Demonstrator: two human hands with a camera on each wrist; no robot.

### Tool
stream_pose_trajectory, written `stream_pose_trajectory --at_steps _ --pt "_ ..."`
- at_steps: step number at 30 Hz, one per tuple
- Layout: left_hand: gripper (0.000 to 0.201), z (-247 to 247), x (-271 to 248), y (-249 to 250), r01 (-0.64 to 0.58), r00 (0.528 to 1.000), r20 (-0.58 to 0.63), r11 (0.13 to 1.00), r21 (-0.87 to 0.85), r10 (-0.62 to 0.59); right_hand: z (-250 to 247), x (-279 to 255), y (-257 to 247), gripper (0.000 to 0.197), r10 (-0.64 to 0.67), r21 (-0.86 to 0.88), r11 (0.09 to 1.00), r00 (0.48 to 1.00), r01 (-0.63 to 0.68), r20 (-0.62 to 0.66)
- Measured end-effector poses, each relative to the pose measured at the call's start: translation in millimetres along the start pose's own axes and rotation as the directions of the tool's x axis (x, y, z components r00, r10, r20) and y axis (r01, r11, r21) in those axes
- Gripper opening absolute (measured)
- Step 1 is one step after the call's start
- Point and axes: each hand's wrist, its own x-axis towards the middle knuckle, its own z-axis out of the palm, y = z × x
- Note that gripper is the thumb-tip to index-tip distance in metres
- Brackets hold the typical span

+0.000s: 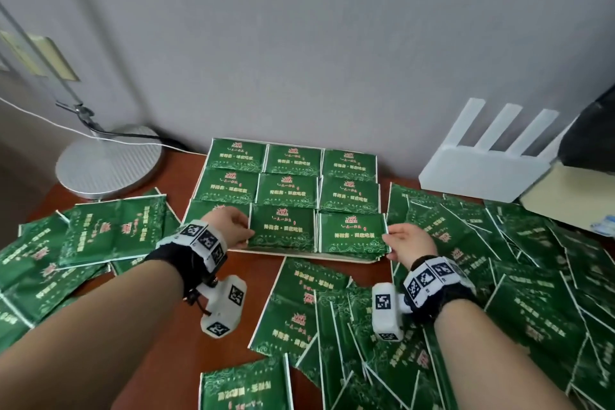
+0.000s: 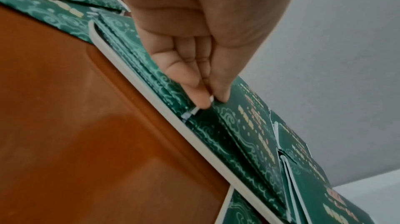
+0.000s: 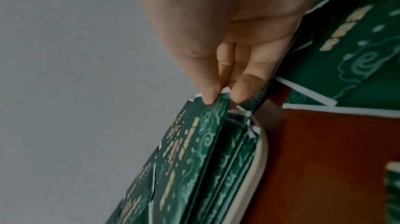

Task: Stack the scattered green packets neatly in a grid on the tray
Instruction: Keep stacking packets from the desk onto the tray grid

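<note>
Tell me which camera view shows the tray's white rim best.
The left wrist view: the tray's rim runs as a long unbroken white edge under the packet stacks. The right wrist view shows only one rounded corner. In the head view the packets hide nearly all of it, leaving a thin strip along the near edge.

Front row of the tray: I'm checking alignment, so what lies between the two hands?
In the head view, two packet stacks lie between the left hand and the right hand: the front-middle stack and the front-right stack, side by side.
</note>
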Motion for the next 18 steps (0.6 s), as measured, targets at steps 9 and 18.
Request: stream_pose_trajectory --at_steps 9,18 --pt "0.025 3 2 5 -0.046 0.999 0.006 0.994 0.095 0.046 -2 -2 4 0.023 -0.013 -0.037 0.999 1.000 0.012 -0.024" --pt "0.025 3 0 10 -0.012 1.000 -0.017 0.995 0.097 0.013 -10 -9 9 0.012 -0.022 0.018 1.000 0.999 0.022 -0.035"
